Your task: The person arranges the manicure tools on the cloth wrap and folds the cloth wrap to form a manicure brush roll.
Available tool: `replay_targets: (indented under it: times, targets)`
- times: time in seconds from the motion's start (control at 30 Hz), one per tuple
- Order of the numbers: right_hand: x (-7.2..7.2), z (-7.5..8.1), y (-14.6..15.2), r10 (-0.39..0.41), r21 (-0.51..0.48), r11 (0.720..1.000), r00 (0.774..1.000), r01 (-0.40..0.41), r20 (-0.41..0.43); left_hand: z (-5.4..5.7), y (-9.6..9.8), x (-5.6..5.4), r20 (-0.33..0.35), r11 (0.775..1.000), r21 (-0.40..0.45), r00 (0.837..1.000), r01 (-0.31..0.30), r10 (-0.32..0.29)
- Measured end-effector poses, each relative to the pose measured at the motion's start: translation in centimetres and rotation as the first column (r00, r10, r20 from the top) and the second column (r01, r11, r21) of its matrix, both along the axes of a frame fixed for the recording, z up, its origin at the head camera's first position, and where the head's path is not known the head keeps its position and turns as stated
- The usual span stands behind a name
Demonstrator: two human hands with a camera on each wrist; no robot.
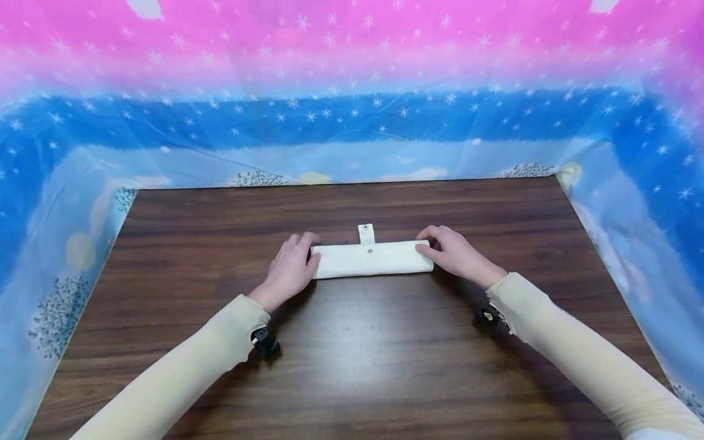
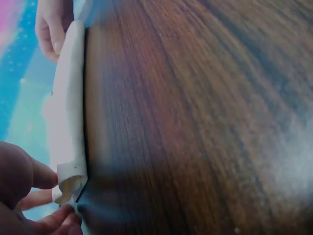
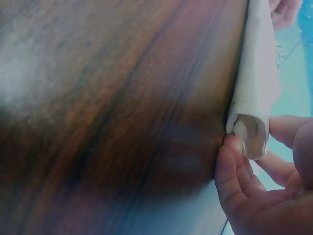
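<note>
A white cloth roll [image 1: 373, 261] lies lengthwise across the table in front of me. Its short strap [image 1: 366, 234] with a metal snap sticks out from the far side, and a second snap shows on the roll near the strap. At the roll's left end, my left hand [image 1: 290, 264] pinches it between thumb and fingers. The right hand [image 1: 452, 249] grips the opposite end, thumb on the near face. Both wrist views show the ends curled, with folded layers [image 3: 248, 136] inside the right one.
The dark wood-grain table [image 1: 352, 366] reaches out on all sides of the roll. A pink and blue snowflake-patterned cloth [image 1: 341, 119] hangs behind it and along both sides. Small black devices [image 1: 266, 343] sit at both wrists, below the cream sleeves.
</note>
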State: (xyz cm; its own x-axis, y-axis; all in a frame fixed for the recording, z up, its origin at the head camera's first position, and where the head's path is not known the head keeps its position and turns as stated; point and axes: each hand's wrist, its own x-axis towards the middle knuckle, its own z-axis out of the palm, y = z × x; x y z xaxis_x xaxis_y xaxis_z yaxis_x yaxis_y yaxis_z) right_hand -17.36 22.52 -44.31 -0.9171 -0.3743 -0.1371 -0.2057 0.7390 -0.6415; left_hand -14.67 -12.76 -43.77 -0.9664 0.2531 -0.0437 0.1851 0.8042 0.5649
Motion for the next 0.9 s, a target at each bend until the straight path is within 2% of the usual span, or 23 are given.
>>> replay_targets:
  times: [0.1, 0.2, 0.3, 0.37, 0.5, 0.63, 0.77, 0.9]
  targets:
    - [-0.1, -0.1, 0.0, -0.007, 0.009, 1.000, 1.000, 0.007, -0.012, -0.1, 0.3, 0.3, -0.083, 0.998, -0.031, 0.995, 0.047, -0.050]
    - [-0.1, -0.2, -0.1, -0.013, 0.016, 1.000, 1.000, 0.013, -0.004, 0.0, 0.7, 0.8, -0.145, 0.984, -0.116, 0.978, 0.133, -0.150]
    - [-0.3, 0.0, -0.2, -0.017, 0.035, 0.999, 1.000, 0.017, 0.002, 0.1, 1.1, 1.2, -0.167, 0.957, -0.211, 0.958, 0.197, -0.234]
    - [-0.3, 0.3, -0.4, -0.015, 0.059, 0.998, 1.000, 0.015, 0.001, 0.1, 1.2, 1.3, -0.160, 0.944, -0.246, 0.952, 0.219, -0.262]
    - [-0.5, 1.3, -1.4, -0.007, 0.108, 0.994, 0.999, 0.011, -0.040, 0.0, 1.1, 1.3, -0.137, 0.939, -0.257, 0.954, 0.227, -0.268]
    - [-1.1, 2.5, -3.4, 0.019, 0.100, 0.995, 0.997, -0.011, -0.072, -0.2, 1.0, 1.1, -0.143, 0.945, -0.243, 0.955, 0.221, -0.260]
    - [-2.5, 2.4, -5.4, 0.054, 0.025, 0.998, 0.998, -0.053, -0.024, -0.1, 0.9, 0.9, -0.155, 0.946, -0.236, 0.952, 0.224, -0.264]
    - [-3.9, 1.9, -6.9, 0.094, -0.054, 0.994, 0.993, -0.091, 0.070, -0.1, 0.8, 0.8, -0.140, 0.945, -0.232, 0.953, 0.232, -0.268]
